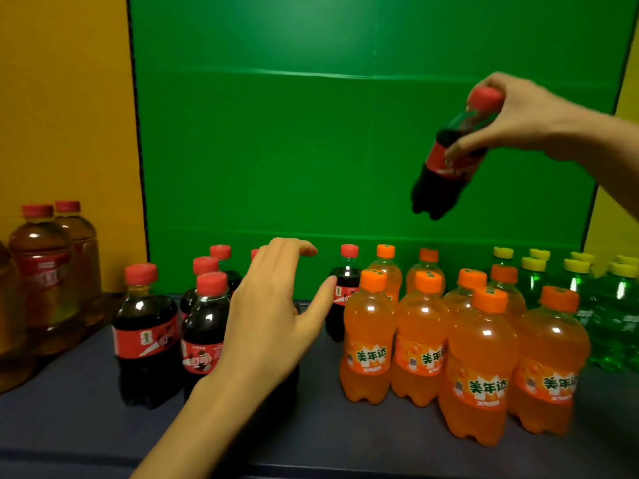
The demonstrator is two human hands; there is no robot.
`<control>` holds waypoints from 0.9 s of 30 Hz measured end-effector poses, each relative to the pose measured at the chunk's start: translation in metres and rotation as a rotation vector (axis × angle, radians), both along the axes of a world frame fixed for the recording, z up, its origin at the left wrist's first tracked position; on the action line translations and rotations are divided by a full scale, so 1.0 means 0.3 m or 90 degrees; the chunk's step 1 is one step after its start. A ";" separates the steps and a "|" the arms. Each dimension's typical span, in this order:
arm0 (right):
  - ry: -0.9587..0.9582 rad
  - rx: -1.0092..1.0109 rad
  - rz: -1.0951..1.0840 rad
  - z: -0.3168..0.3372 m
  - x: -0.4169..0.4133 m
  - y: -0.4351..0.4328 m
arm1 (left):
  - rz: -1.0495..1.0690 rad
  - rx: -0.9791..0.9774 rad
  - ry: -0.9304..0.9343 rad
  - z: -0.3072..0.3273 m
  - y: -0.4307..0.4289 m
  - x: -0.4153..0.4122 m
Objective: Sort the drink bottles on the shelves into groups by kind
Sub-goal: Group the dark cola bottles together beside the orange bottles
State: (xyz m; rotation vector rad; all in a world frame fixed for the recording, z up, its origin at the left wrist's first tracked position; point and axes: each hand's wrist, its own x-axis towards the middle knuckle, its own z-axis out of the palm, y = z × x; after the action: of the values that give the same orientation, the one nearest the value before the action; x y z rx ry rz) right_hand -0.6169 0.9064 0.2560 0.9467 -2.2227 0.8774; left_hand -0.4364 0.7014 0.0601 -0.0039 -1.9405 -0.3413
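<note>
My right hand grips a cola bottle by its neck and red cap, tilted, high in the air at the upper right. My left hand reaches forward over the shelf with fingers spread and loosely bent, holding nothing, in front of the cola group. Several cola bottles with red caps stand at centre left; one cola bottle stands alone beside the orange ones. Several orange soda bottles are grouped at centre right. Green bottles with yellow caps stand at the far right.
Brown tea bottles with red caps stand at the far left. The shelf surface is dark grey. A green back panel rises behind, with yellow walls on both sides.
</note>
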 end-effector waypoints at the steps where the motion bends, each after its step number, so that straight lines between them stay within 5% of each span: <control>1: -0.015 -0.053 0.036 0.005 0.035 -0.023 | 0.007 0.011 0.006 -0.015 -0.012 0.006; 7: -0.076 -0.210 0.176 -0.066 0.238 -0.179 | -0.057 0.095 0.000 -0.176 -0.009 0.016; 17: -0.063 -0.094 0.107 -0.332 0.443 -0.337 | -0.073 0.301 -0.103 -0.258 -0.081 -0.036; 27: -0.074 -0.078 0.029 -0.503 0.468 -0.414 | -0.085 0.322 -0.141 -0.249 -0.183 -0.065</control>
State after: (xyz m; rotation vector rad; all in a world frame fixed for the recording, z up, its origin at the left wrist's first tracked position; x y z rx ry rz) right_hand -0.4764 0.7822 0.1052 0.9136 -2.2227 1.1023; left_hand -0.4561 0.6467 -0.0145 0.2441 -2.0250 -0.9473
